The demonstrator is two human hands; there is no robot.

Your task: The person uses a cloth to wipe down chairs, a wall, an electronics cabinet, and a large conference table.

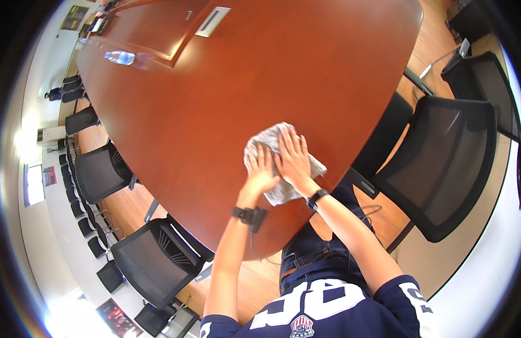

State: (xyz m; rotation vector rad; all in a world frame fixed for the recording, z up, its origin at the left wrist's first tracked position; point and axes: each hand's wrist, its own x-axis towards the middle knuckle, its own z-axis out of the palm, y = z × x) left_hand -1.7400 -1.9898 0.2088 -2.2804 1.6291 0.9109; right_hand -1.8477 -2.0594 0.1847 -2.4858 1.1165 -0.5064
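Note:
A grey, mottled cloth (266, 137) lies on the polished reddish-brown wooden conference table (226, 97), close to its rounded near end. Both hands rest on it palm down. My left hand (260, 169) presses on the left part of the cloth with its fingers spread a little. Beside it, my right hand (293, 160) lies flat on the cloth's right part, fingers pointing away from me. Neither hand is closed around the cloth. A black band with a dark box and a cable is on my left wrist, and a black band is on my right wrist.
A clear plastic bottle (120, 57) lies on the table at the far left. A metal-framed socket panel (213, 22) is set into the tabletop. Black mesh chairs stand along the left side (159, 257) and close on the right (438, 164).

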